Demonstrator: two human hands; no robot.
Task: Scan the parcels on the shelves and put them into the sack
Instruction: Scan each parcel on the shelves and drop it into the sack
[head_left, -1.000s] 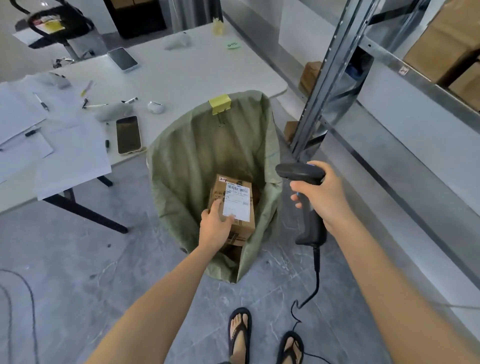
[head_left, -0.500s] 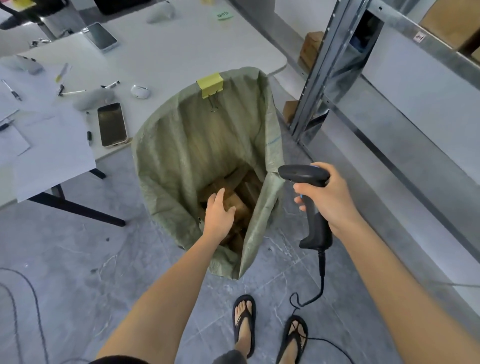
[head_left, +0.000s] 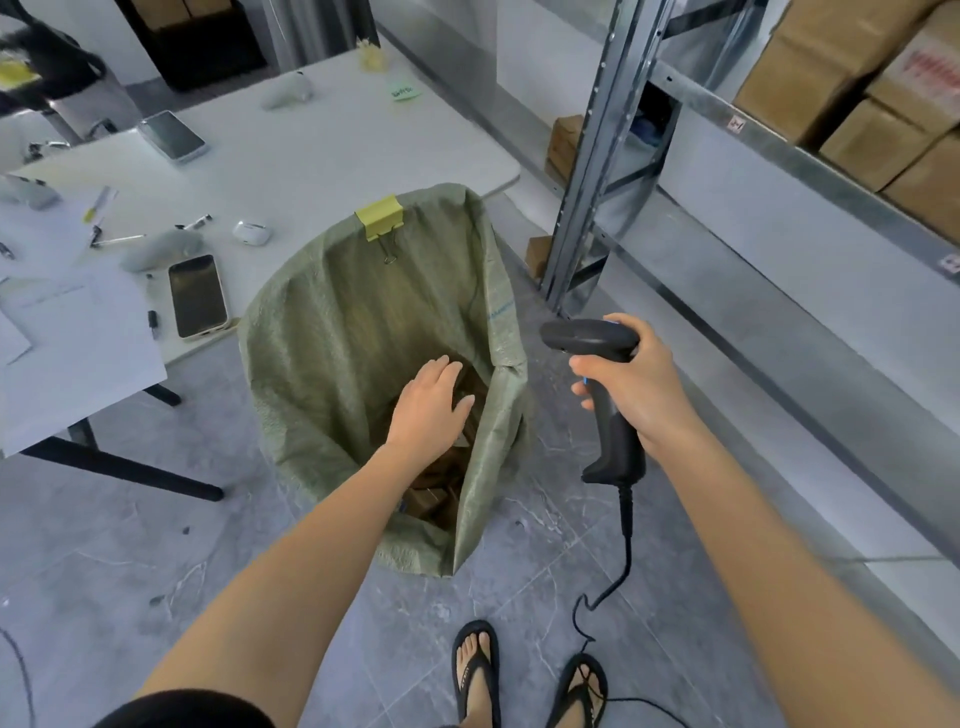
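The left hand (head_left: 428, 402) is over the mouth of the green sack (head_left: 332, 358) with fingers released, holding nothing. The right hand (head_left: 636, 382) grasps the black scanner (head_left: 605, 400) beside the sack. Brown parcels (head_left: 434, 496) lie inside the sack at the bottom.
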